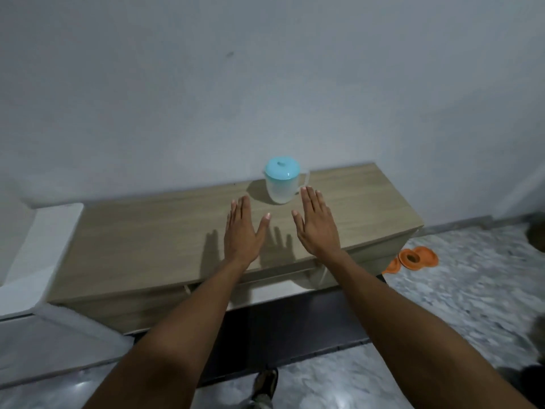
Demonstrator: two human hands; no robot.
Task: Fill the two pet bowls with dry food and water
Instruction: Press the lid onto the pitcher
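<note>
I am watching through one wide-angle camera worn on the person's head, facing forward and tilted down at a low wooden cabinet (165,240) against a pale wall (265,84). The viewpoint stands close in front of the cabinet, above its top. Both forearms (182,335) run up from the lower edge, and the left hand (240,231) and right hand (317,228) reach over it. Wall fills the frame above the cabinet; mottled floor (472,290) lies right of it and before it.
</note>
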